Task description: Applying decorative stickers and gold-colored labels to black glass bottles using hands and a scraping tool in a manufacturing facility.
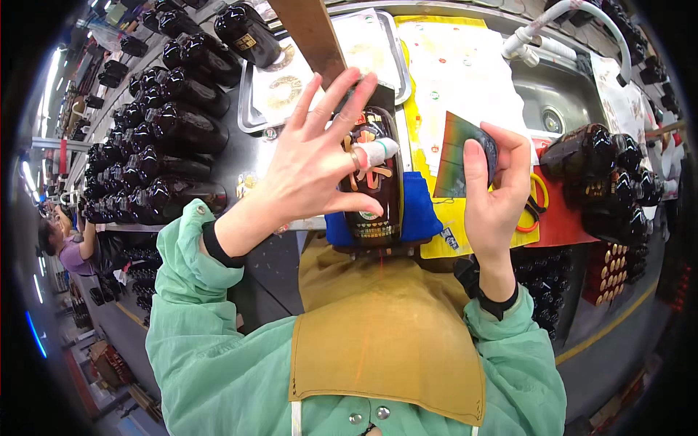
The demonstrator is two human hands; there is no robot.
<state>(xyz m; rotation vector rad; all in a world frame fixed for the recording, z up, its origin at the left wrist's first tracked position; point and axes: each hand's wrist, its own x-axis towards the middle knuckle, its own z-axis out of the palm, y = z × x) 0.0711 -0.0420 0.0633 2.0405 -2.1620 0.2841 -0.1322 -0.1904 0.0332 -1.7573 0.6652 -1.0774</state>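
A dark, glossy bottle [374, 218] with gold and orange lettering decals lies on a blue cloth [422, 207] at the bench's front edge. Over its upper part spreads my left hand [309, 163], fingers wide apart and one finger wrapped in white tape. The thumb and taped finger overlap the bottle; whether they press on it I cannot tell. To the right of the bottle, my right hand [496, 192] pinches a thin, dark green scraper-like plate [452, 163] between thumb and fingers, held above the yellow mat [465, 236].
Rows of dark bottles [174, 131] fill the left side; more bottles [592, 163] stand right. A wooden bar [313, 36] crosses the metal tray [251, 109]. White decal sheets [472, 73], orange-handled scissors [538, 203] and a sink [574, 98] lie rightward. A person [83, 251] is far left.
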